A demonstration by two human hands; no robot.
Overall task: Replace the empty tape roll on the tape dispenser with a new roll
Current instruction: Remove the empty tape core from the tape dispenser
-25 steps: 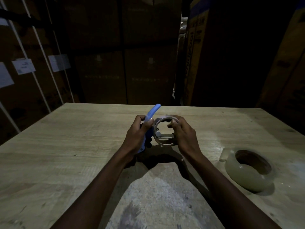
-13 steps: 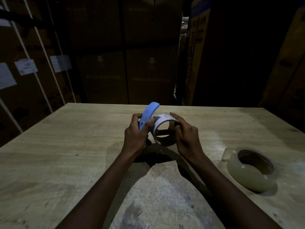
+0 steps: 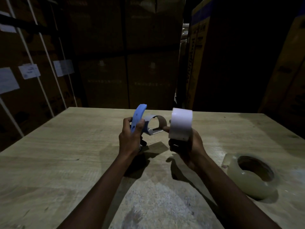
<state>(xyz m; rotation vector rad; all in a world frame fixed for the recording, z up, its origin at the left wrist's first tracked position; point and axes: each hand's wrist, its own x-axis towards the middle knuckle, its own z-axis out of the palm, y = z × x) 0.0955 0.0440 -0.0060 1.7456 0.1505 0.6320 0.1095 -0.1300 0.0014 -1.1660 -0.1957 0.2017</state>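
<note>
My left hand (image 3: pixel 130 139) grips the blue handle of the tape dispenser (image 3: pixel 137 119), held upright above the wooden table (image 3: pixel 66 154). The dispenser's bare metal frame (image 3: pixel 156 124) curves to the right of the handle with nothing on it. My right hand (image 3: pixel 189 147) holds the empty white tape core (image 3: pixel 181 123), lifted clear of the dispenser and just to its right. A full roll of clear tape (image 3: pixel 249 176) lies flat on the table at the right, apart from both hands.
Stacked cardboard boxes (image 3: pixel 128 63) stand in the dark behind the table's far edge. Strapped boxes with paper labels (image 3: pixel 29 71) are at the left. A pale worn patch marks the table near its front edge.
The white core was sitting on the dispenser with my right fingers on it. Now it is off the dispenser and in my right hand, moved right and up.
</note>
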